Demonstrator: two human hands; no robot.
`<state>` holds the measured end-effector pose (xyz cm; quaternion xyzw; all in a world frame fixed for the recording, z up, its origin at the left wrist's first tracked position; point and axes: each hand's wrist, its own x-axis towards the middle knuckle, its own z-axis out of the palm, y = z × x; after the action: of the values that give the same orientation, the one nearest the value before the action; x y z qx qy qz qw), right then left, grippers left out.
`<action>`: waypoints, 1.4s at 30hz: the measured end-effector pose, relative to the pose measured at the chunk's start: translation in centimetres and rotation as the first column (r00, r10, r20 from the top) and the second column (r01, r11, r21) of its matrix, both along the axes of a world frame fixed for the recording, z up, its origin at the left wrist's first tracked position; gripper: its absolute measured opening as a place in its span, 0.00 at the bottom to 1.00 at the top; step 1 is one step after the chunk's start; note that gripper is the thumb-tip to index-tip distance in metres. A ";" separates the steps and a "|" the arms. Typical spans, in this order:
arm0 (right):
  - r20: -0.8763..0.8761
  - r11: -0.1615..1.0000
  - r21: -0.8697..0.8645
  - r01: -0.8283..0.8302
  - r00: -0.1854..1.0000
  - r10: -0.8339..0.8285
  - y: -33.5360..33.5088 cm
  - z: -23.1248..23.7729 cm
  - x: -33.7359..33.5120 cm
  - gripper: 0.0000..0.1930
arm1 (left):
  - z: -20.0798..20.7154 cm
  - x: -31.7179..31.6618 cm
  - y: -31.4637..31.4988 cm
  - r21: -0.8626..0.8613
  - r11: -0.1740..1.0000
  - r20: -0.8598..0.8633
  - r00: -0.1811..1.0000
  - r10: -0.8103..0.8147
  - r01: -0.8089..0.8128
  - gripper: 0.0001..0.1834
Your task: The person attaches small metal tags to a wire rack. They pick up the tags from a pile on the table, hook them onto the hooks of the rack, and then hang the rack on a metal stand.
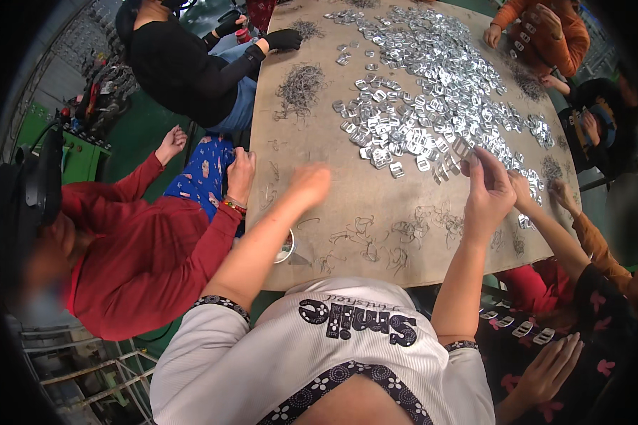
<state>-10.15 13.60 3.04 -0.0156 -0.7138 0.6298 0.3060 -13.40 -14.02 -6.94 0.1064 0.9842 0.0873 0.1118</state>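
My right hand is raised at the near right of the pile, thumb and fingers pinched on a short row of metal slide buckles. Whatever links the buckles is too fine to see. Off to the left, my left hand is closed like a fist above the tabletop and slightly blurred. Anything in its fingers is hidden. A big heap of silvery slide buckles spreads away from me over the brown table cover. Thin bent wires lie loose between me and the heap.
A white-rimmed cup stands beside my left forearm. Wire tangles lie along the far left. A red-sleeved person sits close at left, a person in black beyond. Another's hand is at right beside strung buckles.
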 end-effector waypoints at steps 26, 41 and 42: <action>0.013 0.999 -0.032 0.004 1.000 -0.004 -0.2 1.3 0.9 0.07 | -0.3 6.3 3.9 -0.025 0.958 0.266 0.925 -0.271 0.287 0.07; -0.004 0.999 -0.049 -0.023 1.000 0.023 -0.4 1.5 1.2 0.07 | -0.5 7.2 4.5 -0.054 0.968 0.159 0.959 -0.235 0.247 0.06; -0.003 0.999 -0.048 -0.021 1.000 0.021 -0.4 1.5 1.2 0.07 | -0.4 7.4 4.6 -0.055 0.962 0.135 0.956 -0.259 0.269 0.06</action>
<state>-8.96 13.24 4.56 -0.0148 -0.6981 0.6500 0.2999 -5.98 -9.39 -7.30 0.2269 0.9545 0.0422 0.1886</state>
